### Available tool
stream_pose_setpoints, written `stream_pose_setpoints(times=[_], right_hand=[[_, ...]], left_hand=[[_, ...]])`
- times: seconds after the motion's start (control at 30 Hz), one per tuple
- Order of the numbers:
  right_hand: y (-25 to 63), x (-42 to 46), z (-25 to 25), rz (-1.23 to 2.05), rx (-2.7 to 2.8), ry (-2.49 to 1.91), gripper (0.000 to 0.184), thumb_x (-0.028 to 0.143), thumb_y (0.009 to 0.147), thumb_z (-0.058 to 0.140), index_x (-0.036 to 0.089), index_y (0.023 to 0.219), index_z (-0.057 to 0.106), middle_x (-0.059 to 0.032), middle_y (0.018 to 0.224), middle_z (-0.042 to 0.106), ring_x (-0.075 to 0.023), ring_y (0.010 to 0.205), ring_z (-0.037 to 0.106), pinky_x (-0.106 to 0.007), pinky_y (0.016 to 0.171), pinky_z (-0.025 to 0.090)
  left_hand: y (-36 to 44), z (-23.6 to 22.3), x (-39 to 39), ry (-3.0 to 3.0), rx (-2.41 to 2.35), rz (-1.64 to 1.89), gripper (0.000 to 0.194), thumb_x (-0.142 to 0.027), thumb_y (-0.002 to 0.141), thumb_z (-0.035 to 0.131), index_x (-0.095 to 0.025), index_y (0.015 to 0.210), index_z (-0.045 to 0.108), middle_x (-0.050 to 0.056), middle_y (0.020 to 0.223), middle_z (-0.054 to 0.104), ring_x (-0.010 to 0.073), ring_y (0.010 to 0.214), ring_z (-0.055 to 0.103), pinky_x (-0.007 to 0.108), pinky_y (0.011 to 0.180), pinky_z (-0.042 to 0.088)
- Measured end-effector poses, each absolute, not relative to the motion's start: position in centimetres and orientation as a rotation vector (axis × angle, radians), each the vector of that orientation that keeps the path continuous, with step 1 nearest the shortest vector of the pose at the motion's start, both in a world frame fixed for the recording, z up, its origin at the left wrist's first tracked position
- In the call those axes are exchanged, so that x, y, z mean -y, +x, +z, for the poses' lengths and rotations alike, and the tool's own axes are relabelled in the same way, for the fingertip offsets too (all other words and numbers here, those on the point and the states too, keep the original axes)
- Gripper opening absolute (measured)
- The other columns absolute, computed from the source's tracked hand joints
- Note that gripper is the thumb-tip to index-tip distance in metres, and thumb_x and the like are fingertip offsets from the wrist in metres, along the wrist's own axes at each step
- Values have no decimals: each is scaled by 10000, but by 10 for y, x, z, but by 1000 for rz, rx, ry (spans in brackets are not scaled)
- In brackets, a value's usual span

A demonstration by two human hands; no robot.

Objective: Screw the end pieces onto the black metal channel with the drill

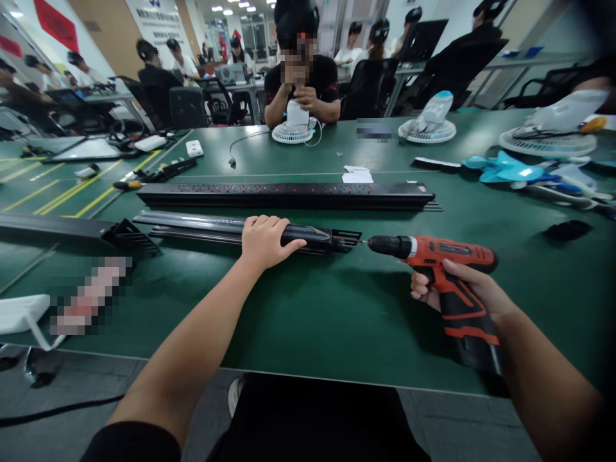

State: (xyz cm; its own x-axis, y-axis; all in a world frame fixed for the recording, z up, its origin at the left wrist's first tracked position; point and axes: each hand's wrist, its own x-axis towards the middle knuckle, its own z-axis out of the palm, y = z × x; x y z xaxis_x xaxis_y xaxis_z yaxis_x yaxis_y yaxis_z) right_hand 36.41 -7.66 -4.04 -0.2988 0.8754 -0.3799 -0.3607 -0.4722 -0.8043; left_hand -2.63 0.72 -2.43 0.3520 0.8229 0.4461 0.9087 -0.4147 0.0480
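My left hand (265,242) is closed over a long glossy black bar (206,222) lying on the green table, its fingers over the far side and its thumb along the near side. At the bar's right end is a slotted black end piece (347,237). My right hand (474,292) grips a red and black cordless drill (450,251) by its handle, held level and pointing left. The drill's thin bit reaches the slotted end; whether it touches a screw there is too small to tell.
Behind lies another long black bar (289,196) with a row of red dots. A third black bar (52,230) lies at left. White fan parts (427,131) and blue blades (510,170) are at the right. Across the table (308,321), a person handles a white fan (292,131).
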Motion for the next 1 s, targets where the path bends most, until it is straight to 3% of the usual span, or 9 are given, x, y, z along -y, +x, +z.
stream_pose_setpoints(times=[1.0], right_hand=[[357,80,-33,1846,765,-1076,350,436,688,550,234,974,552,7,690,581,-157,671,556,-296,717,528]], left_hand=[[-24,-21,-3,-2401,1584,-609,611,-747,949,457,-234,1150,721,105,1119,754,328,1059,652,510,1027,384]])
